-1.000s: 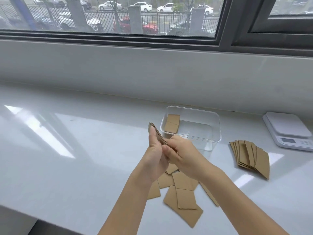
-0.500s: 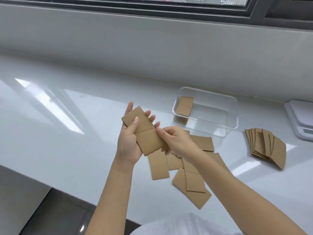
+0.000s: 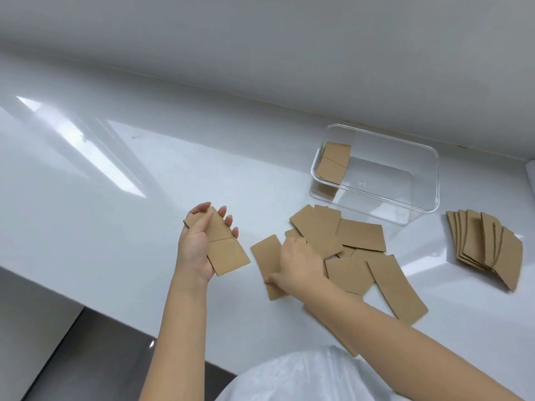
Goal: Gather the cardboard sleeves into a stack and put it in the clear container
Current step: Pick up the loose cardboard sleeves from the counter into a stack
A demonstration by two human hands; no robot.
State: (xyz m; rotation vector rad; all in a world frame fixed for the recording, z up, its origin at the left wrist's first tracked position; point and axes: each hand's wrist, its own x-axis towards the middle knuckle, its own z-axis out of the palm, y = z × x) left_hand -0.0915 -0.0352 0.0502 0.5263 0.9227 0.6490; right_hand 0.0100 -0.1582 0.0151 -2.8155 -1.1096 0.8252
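My left hand (image 3: pixel 197 244) holds a small stack of brown cardboard sleeves (image 3: pixel 225 250) above the white counter, thumb across the top. My right hand (image 3: pixel 298 264) lies on a single flat sleeve (image 3: pixel 265 256) on the counter, thumb at its near edge and fingers curled over it. Several loose sleeves (image 3: pixel 353 247) are scattered to the right of that hand. The clear container (image 3: pixel 405 204) stands behind them with a stack of sleeves (image 3: pixel 333 163) leaning against its left wall.
A fanned pile of sleeves (image 3: pixel 486 250) lies at the right of the white counter (image 3: pixel 101 204). A wall runs behind the container. The counter's front edge drops to a dark floor at lower left. A white scale's corner shows at the far right edge.
My right hand left the held stack and dropped onto a single sleeve on the counter. The left hand keeps its stack. The camera tilted further down.
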